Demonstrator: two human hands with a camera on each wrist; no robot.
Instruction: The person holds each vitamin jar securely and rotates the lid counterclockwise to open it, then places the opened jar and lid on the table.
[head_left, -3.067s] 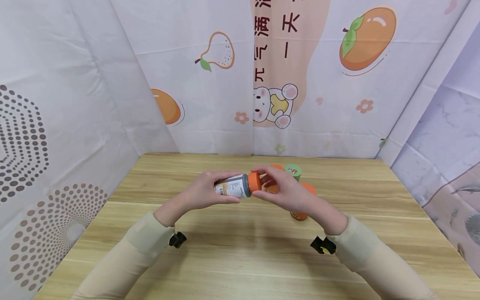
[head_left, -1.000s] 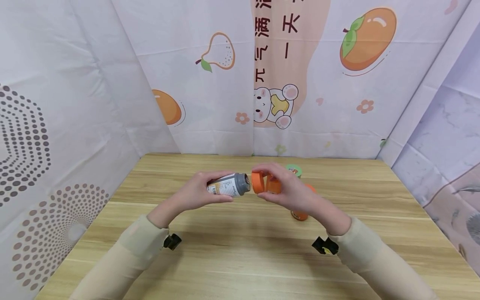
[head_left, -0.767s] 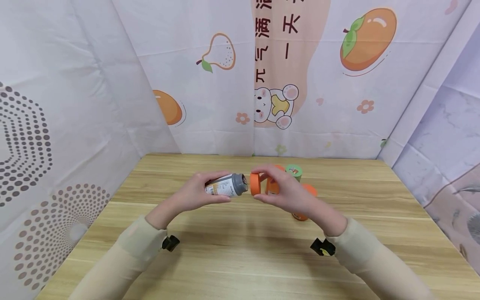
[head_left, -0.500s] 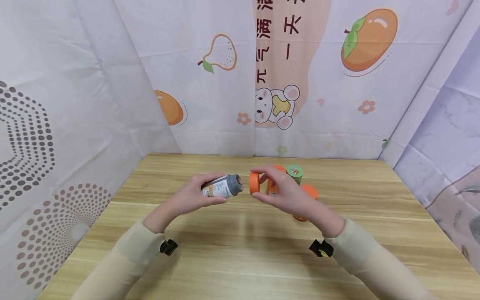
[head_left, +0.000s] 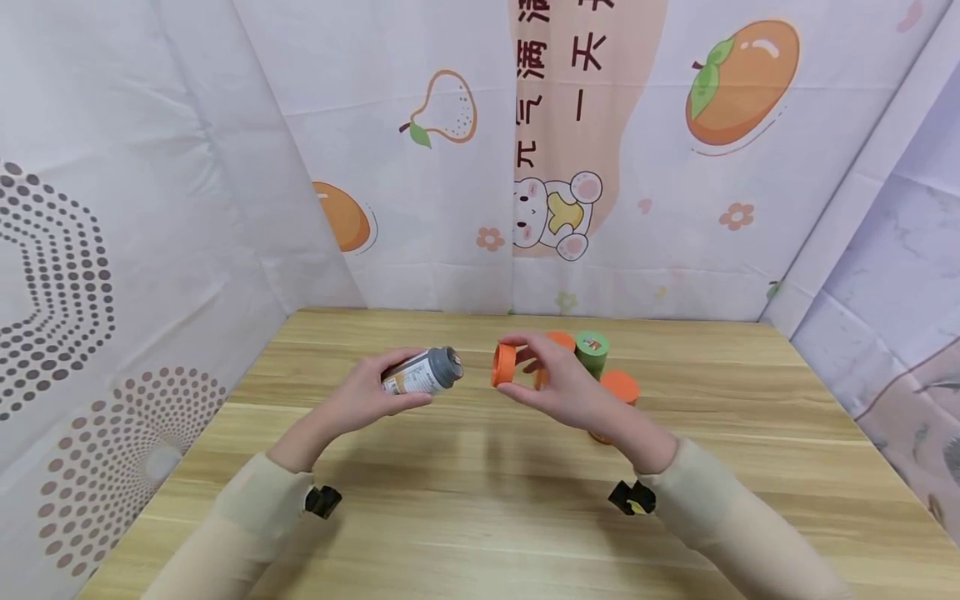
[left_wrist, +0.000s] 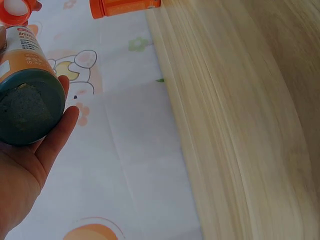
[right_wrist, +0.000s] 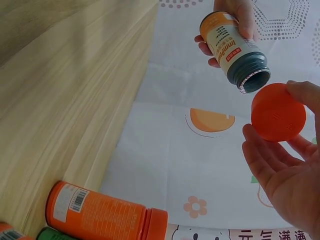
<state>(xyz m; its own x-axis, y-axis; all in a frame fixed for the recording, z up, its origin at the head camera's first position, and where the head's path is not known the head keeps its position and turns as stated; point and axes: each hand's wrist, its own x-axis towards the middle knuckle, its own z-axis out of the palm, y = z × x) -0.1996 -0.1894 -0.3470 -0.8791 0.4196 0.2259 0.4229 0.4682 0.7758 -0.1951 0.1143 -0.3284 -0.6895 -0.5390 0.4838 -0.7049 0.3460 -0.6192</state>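
My left hand [head_left: 367, 393] grips a grey supplement bottle [head_left: 420, 373] with a white and orange label, tilted with its mouth toward the right. In the right wrist view the uncapped bottle [right_wrist: 235, 50] shows a dark opening with remnants of a seal around its rim. My right hand [head_left: 558, 379] pinches an orange screw cap [head_left: 504, 365] between thumb and fingers, its hollow side facing the bottle. A small gap separates cap and bottle mouth. From the left wrist, the bottle's dark base [left_wrist: 31, 107] faces the camera.
Behind and beside my right hand stand an orange-lidded bottle [head_left: 619, 387], a green-lidded container [head_left: 592, 352] and another orange-lidded bottle [head_left: 561, 339], partly hidden by the hand. The wooden table [head_left: 480, 517] ends at a printed curtain [head_left: 435, 208].
The orange cap has come off the bottle. My left hand has drawn the bottle leftward, widening the gap, while the right hand has shifted slightly left and turned the cap's hollow toward the bottle.
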